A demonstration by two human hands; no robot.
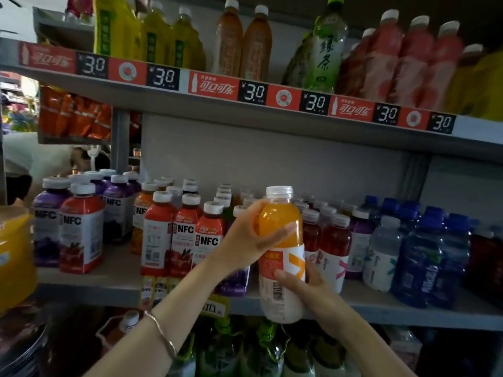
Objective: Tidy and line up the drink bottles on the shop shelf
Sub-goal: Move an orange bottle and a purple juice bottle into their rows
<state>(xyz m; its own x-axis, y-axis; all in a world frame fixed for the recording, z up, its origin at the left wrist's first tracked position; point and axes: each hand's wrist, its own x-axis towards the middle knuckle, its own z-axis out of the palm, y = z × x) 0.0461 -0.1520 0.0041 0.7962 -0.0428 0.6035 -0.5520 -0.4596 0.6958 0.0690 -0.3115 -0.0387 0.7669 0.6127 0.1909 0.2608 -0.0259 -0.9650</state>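
Observation:
An orange juice bottle with a white cap and white lower label is held upright in front of the middle shelf. My left hand grips its orange upper body from the left. Lower down, my right hand grips the white label part from the right. Red NFC bottles stand in rows to the left of it. Dark red bottles stand just behind it to the right, and blue water bottles fill the right end.
Purple and red NFC bottles stand at the shelf's left end. The upper shelf carries tea and pink drink bottles above price tags. More bottles fill the shelf below. A yellow container sits at far left.

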